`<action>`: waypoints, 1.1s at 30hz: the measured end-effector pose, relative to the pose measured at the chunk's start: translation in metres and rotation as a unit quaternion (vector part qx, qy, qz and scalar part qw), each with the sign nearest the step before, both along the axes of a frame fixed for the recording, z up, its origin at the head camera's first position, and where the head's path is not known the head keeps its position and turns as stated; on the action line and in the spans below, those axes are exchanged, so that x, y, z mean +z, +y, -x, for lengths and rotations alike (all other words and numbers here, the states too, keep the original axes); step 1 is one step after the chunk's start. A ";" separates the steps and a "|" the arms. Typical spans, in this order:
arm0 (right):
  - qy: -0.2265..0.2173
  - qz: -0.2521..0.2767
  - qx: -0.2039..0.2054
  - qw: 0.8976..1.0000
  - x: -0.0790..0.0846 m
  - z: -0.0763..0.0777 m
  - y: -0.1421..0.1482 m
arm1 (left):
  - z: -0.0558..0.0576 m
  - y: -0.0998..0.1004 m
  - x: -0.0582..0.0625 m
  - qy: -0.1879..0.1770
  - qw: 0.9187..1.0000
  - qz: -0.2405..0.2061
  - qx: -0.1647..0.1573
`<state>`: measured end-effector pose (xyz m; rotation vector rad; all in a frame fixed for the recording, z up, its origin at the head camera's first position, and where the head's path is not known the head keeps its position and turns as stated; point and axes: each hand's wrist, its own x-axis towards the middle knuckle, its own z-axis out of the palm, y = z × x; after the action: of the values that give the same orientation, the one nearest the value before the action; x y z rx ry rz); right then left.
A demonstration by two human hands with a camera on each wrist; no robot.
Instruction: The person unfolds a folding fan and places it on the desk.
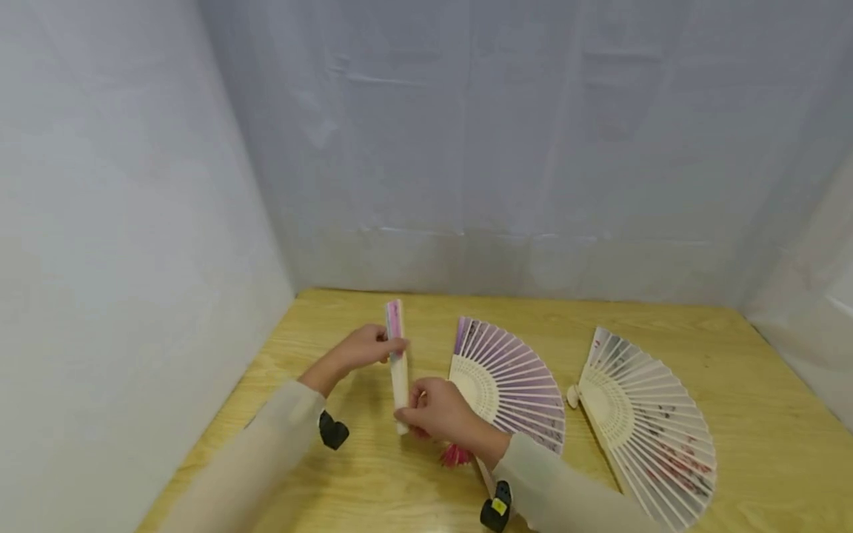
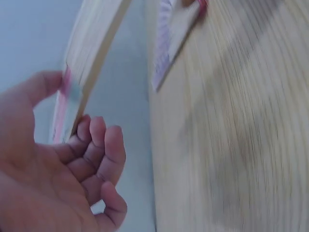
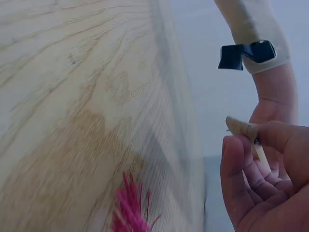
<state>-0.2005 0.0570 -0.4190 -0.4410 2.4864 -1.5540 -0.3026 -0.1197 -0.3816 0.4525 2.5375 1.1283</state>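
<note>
Folded fan, pinched by left hand toward twelve o'clock and right hand at six, seemed readied, probably needing spreading next.

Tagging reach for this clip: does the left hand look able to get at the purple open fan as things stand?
Probably not: the left hand is pinching the folded fan, and the right hand, at that fan's lower end, partly covers the purple open fan in the head view.

Soft, muted light; diffuse shadows across tabletop; left wrist view bluish, hazy, folded fan blurred.
</note>
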 end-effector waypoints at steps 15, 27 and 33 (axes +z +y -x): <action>-0.102 0.112 0.034 0.988 0.002 -0.021 0.050 | -0.030 0.030 -0.003 -0.006 0.998 -0.059 -0.029; -0.133 0.152 0.046 0.978 -0.002 -0.025 0.084 | -0.044 0.062 -0.006 -0.021 0.990 -0.137 -0.036; -0.136 0.169 0.030 0.976 -0.003 -0.026 0.092 | -0.047 0.076 -0.008 -0.038 0.980 -0.196 -0.023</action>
<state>-0.1742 0.1486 -0.4216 -0.3181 1.9959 -1.8771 -0.2554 -0.0436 -0.3898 0.5472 2.2268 1.6009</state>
